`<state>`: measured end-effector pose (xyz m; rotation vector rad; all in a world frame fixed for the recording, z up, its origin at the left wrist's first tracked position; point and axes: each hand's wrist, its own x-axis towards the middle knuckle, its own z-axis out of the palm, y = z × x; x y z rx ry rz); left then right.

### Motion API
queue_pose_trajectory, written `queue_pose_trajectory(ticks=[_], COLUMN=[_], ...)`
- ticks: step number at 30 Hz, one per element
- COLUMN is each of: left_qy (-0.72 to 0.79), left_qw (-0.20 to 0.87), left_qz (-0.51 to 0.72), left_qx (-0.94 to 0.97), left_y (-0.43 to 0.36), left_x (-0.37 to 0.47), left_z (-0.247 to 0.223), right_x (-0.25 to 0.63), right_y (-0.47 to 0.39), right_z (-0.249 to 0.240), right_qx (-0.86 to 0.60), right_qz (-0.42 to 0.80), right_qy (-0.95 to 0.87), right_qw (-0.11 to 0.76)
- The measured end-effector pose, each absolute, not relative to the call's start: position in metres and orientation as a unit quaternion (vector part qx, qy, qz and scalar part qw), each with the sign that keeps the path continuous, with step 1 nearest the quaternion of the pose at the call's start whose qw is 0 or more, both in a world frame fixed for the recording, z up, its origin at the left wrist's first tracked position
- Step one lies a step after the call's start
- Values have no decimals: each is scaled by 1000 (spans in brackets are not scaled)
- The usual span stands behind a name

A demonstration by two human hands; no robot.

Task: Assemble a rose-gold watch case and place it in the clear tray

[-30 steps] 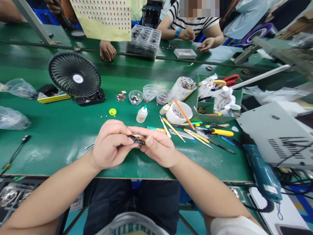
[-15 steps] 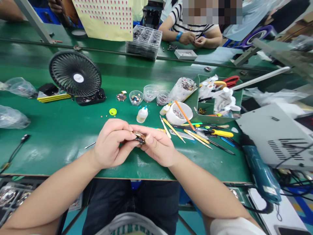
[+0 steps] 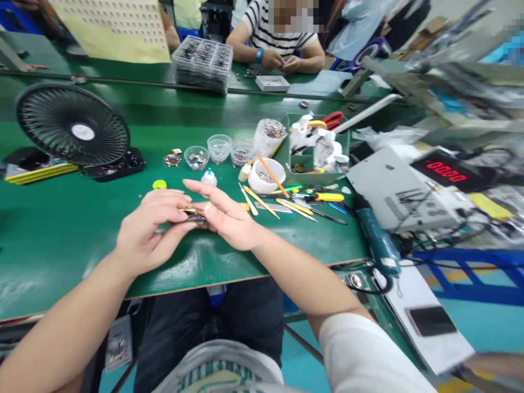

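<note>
Between my two hands, just above the front of the green bench, is a small round copper-coloured and dark metal piece that looks like a watch movement. My left hand pinches its left side between thumb and fingers. On the other side, my right hand grips it with the thumb, while the index finger stretches out past it. The palms partly hide the piece. Behind the fingers stands a small white bottle with a blue tip. A lime-green ring lies beyond my left hand.
A black fan stands at left. Clear cups, a white bowl, several tweezers and tools and a green organiser fill the right. A grey metal box and a teal power tool are farther right. Another person sits opposite.
The view has swung to the right, so the bench things appear farther left and a red digital display shows. My right index finger has stretched out and lifted. Both hands still hold the metal piece.
</note>
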<state>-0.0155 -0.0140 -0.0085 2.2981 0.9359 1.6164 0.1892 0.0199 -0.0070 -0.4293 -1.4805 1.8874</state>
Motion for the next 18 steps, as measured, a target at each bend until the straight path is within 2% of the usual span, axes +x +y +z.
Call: queue_pose_trajectory(ticks=[3, 5, 7, 9, 14, 16, 18], left_qy=[350, 376, 394, 411, 451, 452, 454], left_qw=[80, 75, 65, 41, 51, 70, 81], left_qz=[500, 445, 392, 384, 402, 398, 393], left_qx=[788, 809, 829, 826, 795, 795, 795], left_y=[-34, -59, -87, -108, -121, -118, -117], left_x=[-24, -27, -25, -20, -10, -11, -12], left_z=[-8, -15, -27, -42, -64, -66, -65], right_x=[214, 242, 271, 292, 295, 289, 288], right_y=[19, 10, -1, -6, 8, 14, 16], right_z=[2, 6, 3, -6, -24, -24, -21], right_qx=[-269, -387, -497, -569, -603, -597, -584], right_qz=[565, 377, 160, 23, -90, -114, -131], right_qy=[-669, -740, -787, -793, -793, -791, -796], right_qw=[400, 401, 328, 218, -16, -71, -88])
